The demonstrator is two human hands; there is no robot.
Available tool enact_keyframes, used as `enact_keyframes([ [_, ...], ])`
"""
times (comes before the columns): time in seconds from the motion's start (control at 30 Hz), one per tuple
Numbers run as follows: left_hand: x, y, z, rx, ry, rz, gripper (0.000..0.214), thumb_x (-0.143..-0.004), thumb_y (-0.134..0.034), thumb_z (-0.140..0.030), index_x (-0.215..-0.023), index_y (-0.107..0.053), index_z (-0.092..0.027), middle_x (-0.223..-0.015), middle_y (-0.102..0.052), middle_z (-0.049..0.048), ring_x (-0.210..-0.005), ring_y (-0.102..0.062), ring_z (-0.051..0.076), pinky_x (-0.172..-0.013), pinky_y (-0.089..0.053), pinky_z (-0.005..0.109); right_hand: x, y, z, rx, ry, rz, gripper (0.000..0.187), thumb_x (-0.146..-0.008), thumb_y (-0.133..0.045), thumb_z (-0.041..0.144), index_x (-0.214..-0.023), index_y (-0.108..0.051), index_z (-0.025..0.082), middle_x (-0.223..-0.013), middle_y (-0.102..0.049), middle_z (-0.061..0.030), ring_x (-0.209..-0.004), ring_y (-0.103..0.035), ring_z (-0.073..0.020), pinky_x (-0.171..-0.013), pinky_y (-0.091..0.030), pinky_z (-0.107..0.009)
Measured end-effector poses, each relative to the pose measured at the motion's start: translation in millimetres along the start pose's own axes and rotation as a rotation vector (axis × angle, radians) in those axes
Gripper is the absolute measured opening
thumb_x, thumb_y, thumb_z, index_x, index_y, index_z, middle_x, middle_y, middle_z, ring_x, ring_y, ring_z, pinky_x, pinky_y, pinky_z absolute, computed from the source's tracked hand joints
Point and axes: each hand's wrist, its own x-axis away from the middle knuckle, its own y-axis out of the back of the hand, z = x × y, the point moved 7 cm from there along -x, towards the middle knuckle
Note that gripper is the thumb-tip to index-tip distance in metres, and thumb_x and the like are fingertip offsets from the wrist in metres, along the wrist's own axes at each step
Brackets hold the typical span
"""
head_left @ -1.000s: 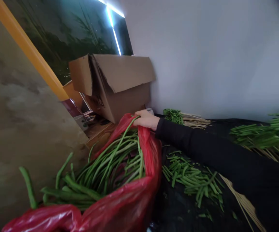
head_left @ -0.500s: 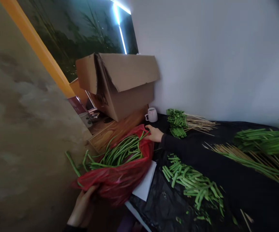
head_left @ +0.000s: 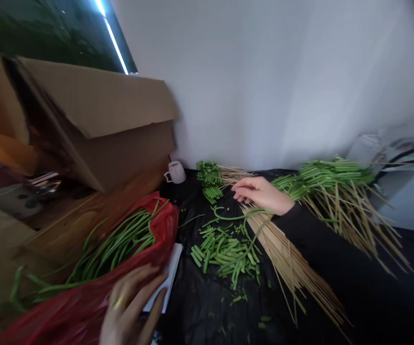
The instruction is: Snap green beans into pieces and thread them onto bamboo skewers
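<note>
My left hand (head_left: 131,306), blurred, has its fingers spread at the near side of a red plastic bag (head_left: 167,220). Inside the bag lie long green beans (head_left: 120,249). My right hand (head_left: 264,194) hovers above the upper end of a bundle of bamboo skewers (head_left: 293,263), its fingers loosely bent and apart, with nothing visible in them. Just below it, a long bean (head_left: 253,213) curves across the skewer tips. Between both hands is a heap of cut bean pieces (head_left: 228,254) on black plastic sheeting (head_left: 199,306).
Skewered beans (head_left: 210,179) are stacked by the wall, with a larger pile of skewered beans (head_left: 332,175) at the right. A white mug (head_left: 175,172) stands beside a cardboard box (head_left: 120,143). White paper (head_left: 171,273) lies by the bag. A pale box with dark cables (head_left: 408,177) is far right.
My right hand has left the bag's rim and moved right, over the skewers. My left hand has let go of the bag's edge and opened. The view has swung right.
</note>
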Motion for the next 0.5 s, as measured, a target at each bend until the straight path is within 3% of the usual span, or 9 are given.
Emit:
enact_keyframes([
  [0.1, -61.7, -80.3, -29.1, -0.103, -0.275, 0.198, 0.013, -0.082, -0.064, -0.026, -0.09, -0.074, -0.024, -0.097, -0.068, 0.0063, -0.099, -0.058, 0.024, -0.093, -0.042, 0.038, 18.8, 7.1, -29.1, 0.067, 0.018, -0.194, 0.021, -0.085, -0.051, 0.026, -0.092, -0.067, 0.015, -0.078, -0.071, -0.0056, -0.069, -0.065, -0.0151, -0.061, -0.05, -0.026],
  [0.2, -108.9, -147.2, -31.3, -0.084, -0.304, 0.295, 0.017, -0.087, -0.056, -0.025, -0.085, -0.072, -0.019, -0.089, -0.069, 0.0067, -0.089, -0.06, 0.021, -0.085, -0.044, 0.035, 39.6, 0.3, -59.2, 0.139, 0.007, -0.303, 0.02, -0.084, -0.052, 0.027, -0.086, -0.068, 0.015, -0.077, -0.071, -0.0068, -0.071, -0.065, -0.0186, -0.068, -0.05, -0.031],
  [0.27, -122.3, -175.0, -25.6, -0.049, -0.277, 0.317, 0.019, -0.088, -0.055, -0.026, -0.087, -0.071, -0.017, -0.087, -0.07, 0.0069, -0.086, -0.061, 0.02, -0.082, -0.043, 0.032, 54.3, -2.3, -73.7, 0.192, -0.006, -0.362, 0.021, -0.084, -0.052, 0.029, -0.088, -0.068, 0.017, -0.085, -0.072, -0.0082, -0.078, -0.065, -0.0211, -0.074, -0.049, -0.034],
  [0.37, -112.3, -194.6, -18.4, 0.006, -0.231, 0.414, 0.026, -0.091, -0.052, -0.033, -0.082, -0.069, -0.016, -0.079, -0.068, 0.0052, -0.076, -0.06, 0.017, -0.073, -0.042, 0.028, 70.0, -6.4, -85.4, 0.25, -0.024, -0.35, 0.02, -0.085, -0.051, 0.03, -0.085, -0.068, 0.02, -0.085, -0.071, -0.0063, -0.08, -0.063, -0.0219, -0.077, -0.047, -0.035],
  [0.5, -60.9, -200.4, -26.8, -0.084, -0.273, 0.832, 0.044, -0.087, -0.052, -0.05, -0.061, -0.063, -0.017, -0.061, -0.06, 0.002, -0.06, -0.054, 0.015, -0.059, -0.036, 0.026, 74.1, -17.7, -92.5, 0.255, -0.041, -0.24, 0.019, -0.085, -0.052, 0.03, -0.078, -0.068, 0.023, -0.076, -0.07, -0.0026, -0.072, -0.062, -0.0199, -0.07, -0.046, -0.031],
])
